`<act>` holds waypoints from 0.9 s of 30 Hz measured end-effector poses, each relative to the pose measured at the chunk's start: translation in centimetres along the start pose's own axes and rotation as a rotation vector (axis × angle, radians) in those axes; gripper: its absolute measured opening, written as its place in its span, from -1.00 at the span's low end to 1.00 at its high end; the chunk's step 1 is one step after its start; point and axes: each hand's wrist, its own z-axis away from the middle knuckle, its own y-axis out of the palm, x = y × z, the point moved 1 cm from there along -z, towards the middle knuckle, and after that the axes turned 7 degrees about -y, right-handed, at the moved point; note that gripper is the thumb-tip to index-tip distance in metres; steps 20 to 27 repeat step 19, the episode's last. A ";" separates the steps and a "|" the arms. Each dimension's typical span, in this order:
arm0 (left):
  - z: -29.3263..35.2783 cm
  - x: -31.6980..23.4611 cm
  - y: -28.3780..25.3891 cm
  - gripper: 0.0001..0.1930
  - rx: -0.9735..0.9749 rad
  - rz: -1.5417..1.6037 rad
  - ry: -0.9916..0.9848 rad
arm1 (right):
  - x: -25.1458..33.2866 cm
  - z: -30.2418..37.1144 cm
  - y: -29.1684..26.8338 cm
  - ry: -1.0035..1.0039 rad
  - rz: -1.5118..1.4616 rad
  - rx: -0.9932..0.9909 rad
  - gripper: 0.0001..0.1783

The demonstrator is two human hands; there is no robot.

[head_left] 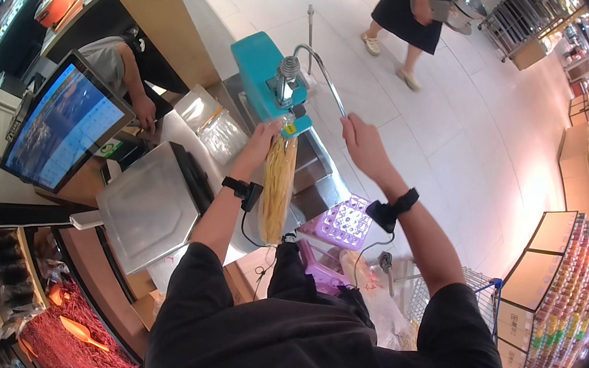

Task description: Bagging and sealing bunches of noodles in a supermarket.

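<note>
My left hand (265, 138) is closed on the gathered top of a long clear bag (276, 193) of thin yellow sticks, which hangs upright. The bag's neck is up against the small teal front part of a teal bench-mounted press (256, 67), with a metal spring (288, 71) on it. To the right, my right hand (365, 145) is wrapped round the end of the press's bent metal lever (330, 81). What the yellow sticks are, I cannot make out.
At left are a metal-topped scale (147, 202), a monitor (68, 126) and another person's hand (144, 114). Clear plastic bags (222, 137) lie beside the press. A purple plastic stool (345, 220) and a wire cart (477, 297) stand nearby. Someone in a black skirt (406, 16) is on the floor ahead.
</note>
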 end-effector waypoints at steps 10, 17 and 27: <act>1.3 -1.0 1.2 -0.55 0.032 -0.015 0.036 | -12.6 9.8 12.9 0.067 0.101 -0.306 -0.83; 2.3 -2.0 1.6 -0.61 0.020 0.157 0.033 | -13.8 9.8 14.3 0.053 0.072 -0.360 -0.87; 1.7 -1.2 1.2 -0.41 0.095 0.096 0.044 | -14.5 10.0 14.7 0.087 0.080 -0.336 -0.86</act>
